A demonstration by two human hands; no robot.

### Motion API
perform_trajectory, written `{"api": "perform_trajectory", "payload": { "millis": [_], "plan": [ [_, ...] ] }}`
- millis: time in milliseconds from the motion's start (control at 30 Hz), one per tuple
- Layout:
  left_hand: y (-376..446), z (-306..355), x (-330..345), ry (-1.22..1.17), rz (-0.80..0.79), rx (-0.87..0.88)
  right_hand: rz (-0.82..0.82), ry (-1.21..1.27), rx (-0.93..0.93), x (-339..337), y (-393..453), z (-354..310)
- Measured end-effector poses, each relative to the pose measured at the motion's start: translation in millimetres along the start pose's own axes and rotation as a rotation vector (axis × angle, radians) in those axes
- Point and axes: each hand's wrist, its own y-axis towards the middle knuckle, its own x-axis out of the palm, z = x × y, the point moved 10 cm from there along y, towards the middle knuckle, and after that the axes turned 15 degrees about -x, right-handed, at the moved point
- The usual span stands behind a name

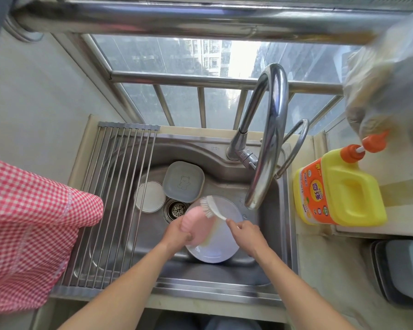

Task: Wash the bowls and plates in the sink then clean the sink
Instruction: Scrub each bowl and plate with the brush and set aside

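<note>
While being steadied over the stainless steel sink (224, 160) by the clamped left hand (177, 232), the small pink ridged bowl (196, 226) is being scrubbed with the white plastic dish brush (211, 207), its handle being pinched by the right hand (247, 234).

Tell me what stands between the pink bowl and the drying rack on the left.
Nothing visible does. The left hand holds the pink bowl above the white plate, and the drying rack lies to its left with open sink between them.
</note>
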Motion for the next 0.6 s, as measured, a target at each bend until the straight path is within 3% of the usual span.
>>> {"api": "perform_trajectory", "payload": {
  "millis": [67, 200, 400, 500, 600],
  "plan": [
    [0, 1, 0, 0.013, -0.003, 0.002, -0.004, -0.04, 0.055, -2, 1, 8],
    [1, 2, 0, 0.002, -0.008, 0.0, -0.044, 0.039, -0.045, 3, 2, -10],
    [1, 2, 3, -0.023, -0.022, 0.004, -0.004, -0.047, 0.051, -1, 0, 8],
    [2, 0, 3, -0.12, -0.031, -0.021, -0.009, -0.007, -0.05, 5, -2, -10],
    [2, -7, 1, -0.335, -0.051, -0.1, 0.043, -0.061, 0.057, 1, -7, 7]
  ]
}}
